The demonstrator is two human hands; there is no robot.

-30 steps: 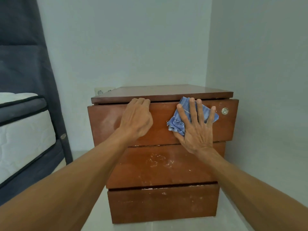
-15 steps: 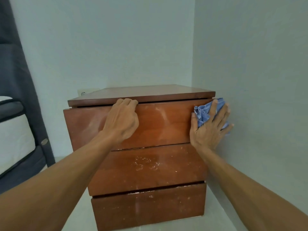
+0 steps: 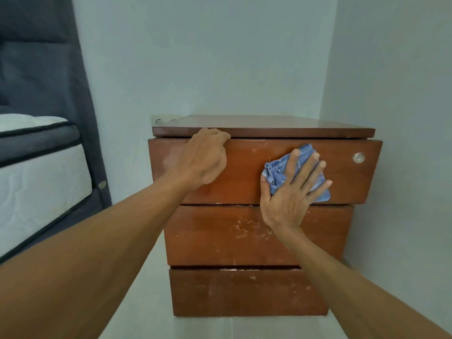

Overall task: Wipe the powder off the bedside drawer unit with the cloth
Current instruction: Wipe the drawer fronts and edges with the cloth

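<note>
Cloth pressed to the top drawer front of the bedside drawer unit point(image 3: 256, 241)

The right hand point(image 3: 291, 194) lies flat, fingers spread, pinning the crumpled blue cloth point(image 3: 276, 171) against the top drawer point(image 3: 244, 167), left of its round lock point(image 3: 358, 158). The left hand point(image 3: 204, 159) curls over that drawer's upper edge. White powder point(image 3: 244, 228) speckles the middle drawer just below the cloth
</note>
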